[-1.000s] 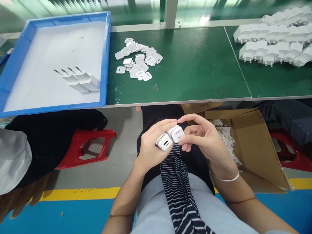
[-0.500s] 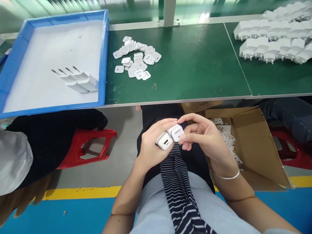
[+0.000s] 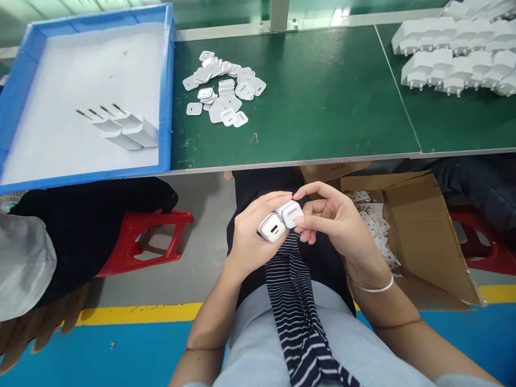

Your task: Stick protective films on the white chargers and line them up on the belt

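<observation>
Holding white charger point(image 3: 280, 221) between left hand point(image 3: 250, 240), right hand point(image 3: 336, 223), fingers curled

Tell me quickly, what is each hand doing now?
Left hand: closed on the white charger.
Right hand: fingers closed on the same charger.

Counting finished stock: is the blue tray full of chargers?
No, the blue tray holds only a few chargers near its right wall.

I can see a blue tray point(image 3: 166, 80) with two chargers point(image 3: 121, 126), loose white plates point(image 3: 221, 91) on the green tabletop point(image 3: 322, 97), plus a cardboard box point(image 3: 419, 236).
</observation>
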`<move>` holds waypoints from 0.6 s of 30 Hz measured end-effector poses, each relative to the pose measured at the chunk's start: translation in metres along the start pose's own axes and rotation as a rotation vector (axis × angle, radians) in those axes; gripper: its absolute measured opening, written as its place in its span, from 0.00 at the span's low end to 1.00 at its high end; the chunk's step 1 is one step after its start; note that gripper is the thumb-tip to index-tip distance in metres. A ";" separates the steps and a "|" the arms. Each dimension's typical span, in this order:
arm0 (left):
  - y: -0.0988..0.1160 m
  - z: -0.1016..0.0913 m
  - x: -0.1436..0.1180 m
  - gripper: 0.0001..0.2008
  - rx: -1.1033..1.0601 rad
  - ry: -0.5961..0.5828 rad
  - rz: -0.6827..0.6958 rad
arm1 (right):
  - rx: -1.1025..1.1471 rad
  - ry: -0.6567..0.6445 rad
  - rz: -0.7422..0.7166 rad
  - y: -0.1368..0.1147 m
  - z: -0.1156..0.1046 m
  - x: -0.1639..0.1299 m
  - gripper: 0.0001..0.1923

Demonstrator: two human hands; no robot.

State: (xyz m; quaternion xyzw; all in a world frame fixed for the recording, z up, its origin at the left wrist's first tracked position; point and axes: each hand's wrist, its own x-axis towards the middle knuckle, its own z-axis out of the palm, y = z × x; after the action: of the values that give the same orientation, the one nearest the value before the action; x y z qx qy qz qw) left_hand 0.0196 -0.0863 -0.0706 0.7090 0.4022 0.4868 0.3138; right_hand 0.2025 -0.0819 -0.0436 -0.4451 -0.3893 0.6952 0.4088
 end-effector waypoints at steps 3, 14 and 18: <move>0.000 0.001 0.000 0.19 -0.060 0.011 -0.074 | -0.061 0.013 0.012 0.001 0.000 0.001 0.20; 0.003 -0.004 0.000 0.22 -0.453 0.000 -0.354 | 0.113 -0.151 -0.011 0.004 0.000 0.002 0.16; 0.004 -0.008 0.002 0.22 -0.493 -0.022 -0.343 | 0.204 -0.201 0.022 0.000 0.001 0.001 0.12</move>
State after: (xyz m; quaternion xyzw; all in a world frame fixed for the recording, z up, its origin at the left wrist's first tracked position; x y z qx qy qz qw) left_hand 0.0134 -0.0860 -0.0632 0.5383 0.3825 0.5021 0.5584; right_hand 0.2011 -0.0815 -0.0434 -0.3335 -0.3505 0.7768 0.4031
